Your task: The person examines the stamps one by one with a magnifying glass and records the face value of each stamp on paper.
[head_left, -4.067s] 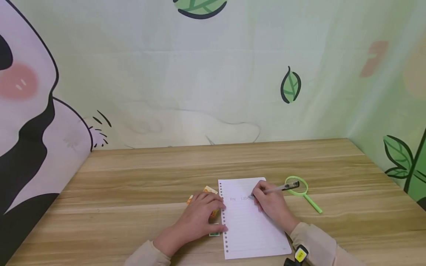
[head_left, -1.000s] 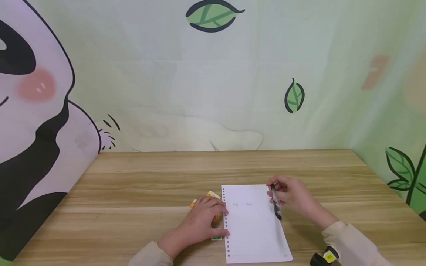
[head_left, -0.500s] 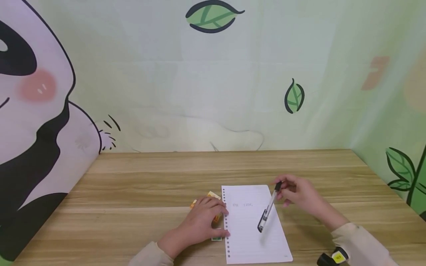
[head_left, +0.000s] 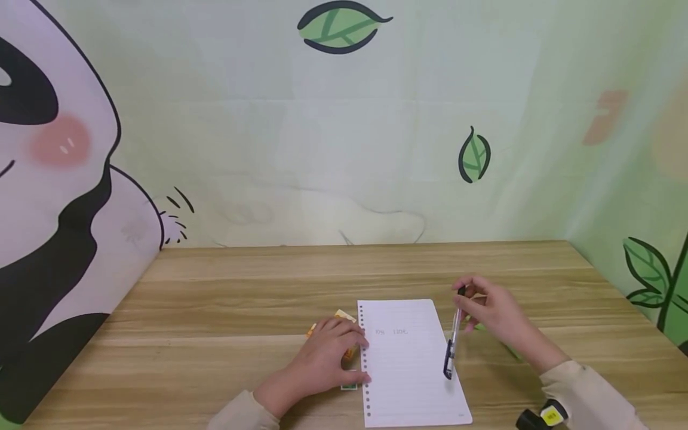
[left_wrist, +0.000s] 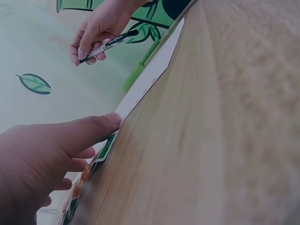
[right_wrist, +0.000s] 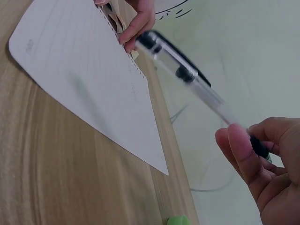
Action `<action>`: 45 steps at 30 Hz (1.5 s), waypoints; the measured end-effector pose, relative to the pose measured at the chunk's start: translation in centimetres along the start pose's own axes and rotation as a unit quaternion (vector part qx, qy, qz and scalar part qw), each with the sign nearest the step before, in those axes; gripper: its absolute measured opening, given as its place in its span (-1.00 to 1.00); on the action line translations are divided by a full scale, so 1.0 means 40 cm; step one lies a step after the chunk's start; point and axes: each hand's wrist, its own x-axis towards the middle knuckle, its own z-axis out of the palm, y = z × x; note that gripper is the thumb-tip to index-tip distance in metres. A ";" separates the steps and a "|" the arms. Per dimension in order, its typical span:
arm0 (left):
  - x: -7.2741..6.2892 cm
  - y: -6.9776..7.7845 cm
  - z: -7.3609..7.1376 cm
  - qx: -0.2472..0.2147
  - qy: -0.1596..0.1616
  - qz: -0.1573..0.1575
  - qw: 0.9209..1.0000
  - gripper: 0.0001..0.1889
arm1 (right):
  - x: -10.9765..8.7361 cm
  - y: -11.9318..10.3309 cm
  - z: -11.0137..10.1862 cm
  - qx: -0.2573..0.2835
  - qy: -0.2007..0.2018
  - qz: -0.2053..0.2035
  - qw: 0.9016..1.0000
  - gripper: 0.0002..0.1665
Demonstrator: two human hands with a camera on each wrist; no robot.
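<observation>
My right hand (head_left: 489, 307) pinches a clear pen (head_left: 453, 343) by its black grip end, off to the right of the paper's top. The pen hangs with its black clip end pointing down over the right edge of a lined loose-leaf sheet (head_left: 411, 382). A short line of handwriting (head_left: 391, 331) runs near the top of the sheet. At the sheet's punched left edge, the thumb and fingertips of my left hand (head_left: 328, 358) rest on the paper. Under and beside that hand lie an orange-and-yellow printed piece (head_left: 346, 313) and a small green-and-white piece (head_left: 349, 387), both partly covered.
A green magnifying glass (head_left: 513, 351) lies on the wooden table (head_left: 242, 286) right of the paper, mostly hidden behind my right hand and forearm. A wall cloth (head_left: 258, 137) with printed leaves and a panda stands along the table's back edge.
Earlier my right hand was writing on the sheet. It then moved right, off the paper, and the pen turned in its fingers so the clip end points down. The left hand has stayed in place.
</observation>
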 end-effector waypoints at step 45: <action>-0.039 -0.070 -0.064 -0.023 0.060 -0.008 0.998 -0.60 | -0.017 0.070 0.057 -0.155 -0.012 0.095 0.983 -0.68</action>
